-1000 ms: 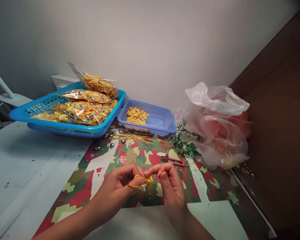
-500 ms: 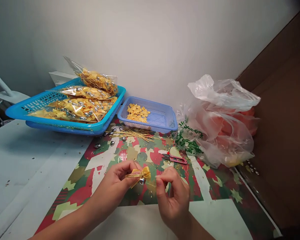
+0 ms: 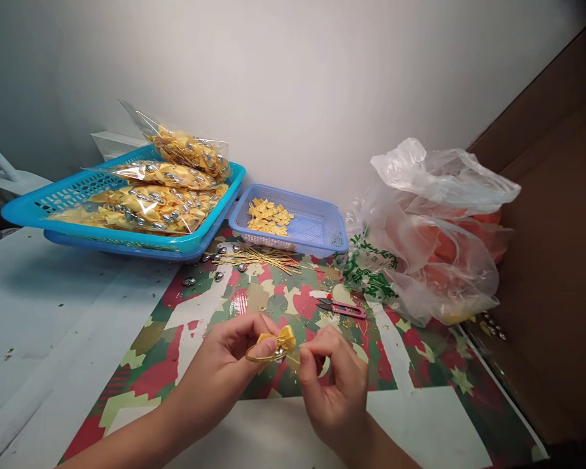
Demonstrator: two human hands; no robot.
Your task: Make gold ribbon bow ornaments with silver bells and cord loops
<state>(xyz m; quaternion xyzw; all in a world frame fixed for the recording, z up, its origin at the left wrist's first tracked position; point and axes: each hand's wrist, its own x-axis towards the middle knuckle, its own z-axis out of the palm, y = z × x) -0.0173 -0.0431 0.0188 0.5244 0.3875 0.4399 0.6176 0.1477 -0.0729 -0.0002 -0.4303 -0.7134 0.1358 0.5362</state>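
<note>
While both hands (image 3: pixel 234 365) (image 3: pixel 334 384) pinch one bow (image 3: pixel 279 341); two baskets (image 3: pixel 127 244) behind.

My table (image 3: pixel 53 326) had patterned paper (image 3: pixel 254 299) spread on it, plus two blue baskets (image 3: pixel 317 225), a plastic bag (image 3: pixel 434 241), red snips (image 3: pixel 342 308), gold wires (image 3: pixel 264 257).

Head view, forward-down, close over table (image 3: pixel 53 306)

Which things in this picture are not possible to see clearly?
- Head view: the gold wire at the yellow bow is too thin to follow; the left hand and right hand cover its ends.
- The contents of the plastic bag are blurred by the film.
- The lamp is cut off by the left edge.
</note>
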